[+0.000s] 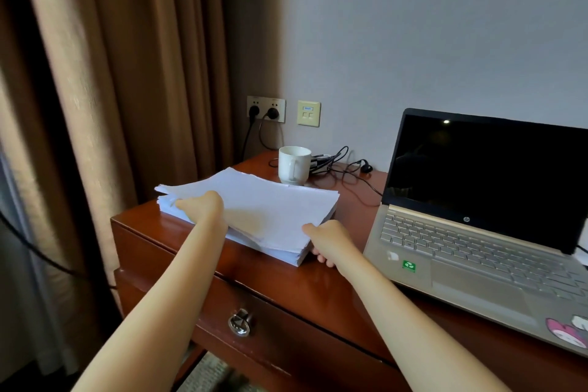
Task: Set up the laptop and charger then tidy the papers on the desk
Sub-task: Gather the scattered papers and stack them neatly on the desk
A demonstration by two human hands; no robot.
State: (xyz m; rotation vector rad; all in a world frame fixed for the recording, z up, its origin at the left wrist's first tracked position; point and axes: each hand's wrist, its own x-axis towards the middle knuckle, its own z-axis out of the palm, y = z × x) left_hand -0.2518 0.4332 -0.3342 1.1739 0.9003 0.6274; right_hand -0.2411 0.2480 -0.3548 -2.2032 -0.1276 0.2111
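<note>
A thick stack of white papers [270, 210] lies on the left end of the wooden desk [334, 283]. My left hand [202, 205] grips the stack's left corner, thumb on top. My right hand [327, 240] grips the near right corner, fingers curled under the edge. An open gold laptop [471, 245] with a dark screen stands on the desk to the right. Black charger cables [343, 165] lie tangled behind the papers and run to the wall sockets [266, 110], where two plugs sit.
A white mug [294, 165] stands just behind the papers. Brown curtains [127, 73] hang at the left beside the desk. A drawer with a metal ring pull [241, 323] is below the desk top. A cable hangs across the curtain at far left.
</note>
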